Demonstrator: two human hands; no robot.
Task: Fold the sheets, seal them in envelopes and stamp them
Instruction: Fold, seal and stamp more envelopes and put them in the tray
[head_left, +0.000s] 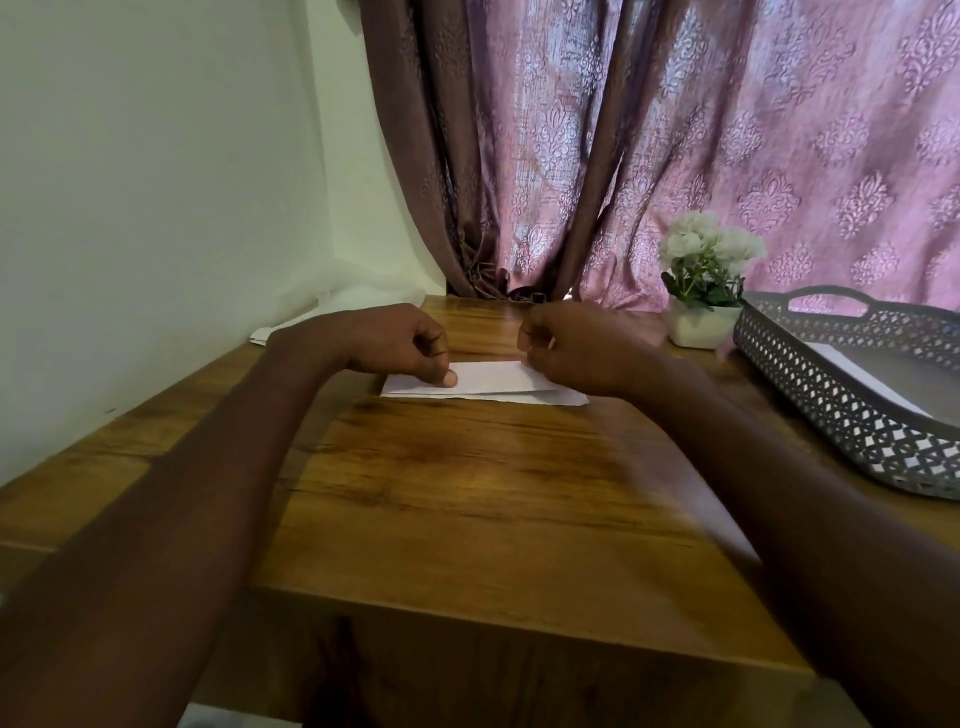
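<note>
A folded white sheet (488, 382) lies flat on the wooden table (467, 493), far from me. My left hand (400, 343) has its fingers curled, and its thumb presses down on the sheet's left part. My right hand (576, 345) is curled over the sheet's right end, fingers bent toward the fold; whether it pinches the paper is hidden by the hand itself. A lower layer of the sheet sticks out along the near edge and at the right corner.
A grey lattice tray (810, 384) with white paper in it stands at the right. A small white pot of white flowers (701, 291) sits behind it. A curtain hangs at the back, a wall stands on the left, and white paper (265, 335) lies by that wall.
</note>
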